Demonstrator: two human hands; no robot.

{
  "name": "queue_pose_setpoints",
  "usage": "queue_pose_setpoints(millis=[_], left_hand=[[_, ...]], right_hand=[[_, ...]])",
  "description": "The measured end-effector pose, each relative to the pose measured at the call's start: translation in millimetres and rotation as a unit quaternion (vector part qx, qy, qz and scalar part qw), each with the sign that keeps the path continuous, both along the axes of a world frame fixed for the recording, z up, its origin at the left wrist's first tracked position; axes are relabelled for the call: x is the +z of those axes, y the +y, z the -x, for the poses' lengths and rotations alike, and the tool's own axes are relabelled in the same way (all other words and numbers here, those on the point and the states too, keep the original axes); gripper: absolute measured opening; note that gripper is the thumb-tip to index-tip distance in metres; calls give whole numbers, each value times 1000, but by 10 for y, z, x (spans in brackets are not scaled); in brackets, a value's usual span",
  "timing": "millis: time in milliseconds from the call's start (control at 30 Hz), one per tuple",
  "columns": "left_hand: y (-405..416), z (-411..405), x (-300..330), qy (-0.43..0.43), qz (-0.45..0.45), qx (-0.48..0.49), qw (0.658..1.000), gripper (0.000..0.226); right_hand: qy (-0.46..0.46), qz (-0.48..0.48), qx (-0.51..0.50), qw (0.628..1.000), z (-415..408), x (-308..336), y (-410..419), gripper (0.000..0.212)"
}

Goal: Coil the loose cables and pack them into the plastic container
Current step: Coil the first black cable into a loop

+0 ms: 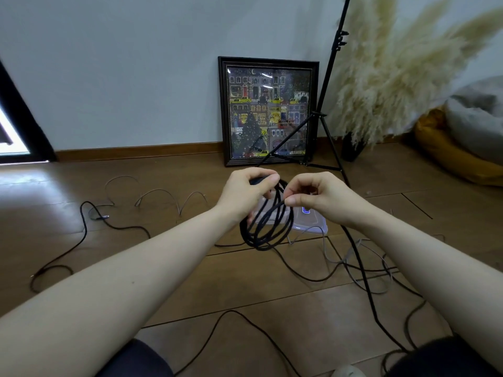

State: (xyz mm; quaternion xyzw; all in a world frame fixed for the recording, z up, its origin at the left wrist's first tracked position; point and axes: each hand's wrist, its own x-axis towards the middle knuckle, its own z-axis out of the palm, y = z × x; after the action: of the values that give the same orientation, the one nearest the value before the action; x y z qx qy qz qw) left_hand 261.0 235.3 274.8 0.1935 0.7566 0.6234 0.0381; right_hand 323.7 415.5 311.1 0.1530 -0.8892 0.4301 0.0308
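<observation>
A black cable coil (268, 227) of several loops hangs in the air in front of me. My left hand (246, 193) grips the top of the coil, fingers curled round the loops. My right hand (313, 195) pinches one black strand beside it. The cable's free tail (362, 273) runs down to the right across the floor. A clear plastic container (310, 221) sits on the floor just behind the coil, partly hidden by it and by my hands.
Loose cables lie on the wooden floor: a black one (81, 235) at left, a grey one (160, 197) in arcs, grey and black ones (381, 268) tangled at right. A framed picture (268, 110), a tripod stand (324, 115), pampas grass (394, 77) and cushions (462, 142) stand behind.
</observation>
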Motion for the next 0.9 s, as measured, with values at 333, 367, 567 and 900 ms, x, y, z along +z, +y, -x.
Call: queue_pose_setpoints(millis=[333, 367, 567, 900], left_hand=[[120, -88, 50, 1, 9, -37, 999, 14], [117, -84, 51, -3, 4, -42, 999, 14], [127, -104, 41, -15, -10, -61, 998, 20], [149, -142, 52, -62, -43, -94, 993, 25]], right_hand=[[38, 63, -53, 996, 78, -61, -4, 5], [38, 68, -57, 995, 81, -68, 11, 7], [35, 78, -53, 995, 78, -66, 60, 7], [67, 73, -75, 992, 102, -80, -77, 8]])
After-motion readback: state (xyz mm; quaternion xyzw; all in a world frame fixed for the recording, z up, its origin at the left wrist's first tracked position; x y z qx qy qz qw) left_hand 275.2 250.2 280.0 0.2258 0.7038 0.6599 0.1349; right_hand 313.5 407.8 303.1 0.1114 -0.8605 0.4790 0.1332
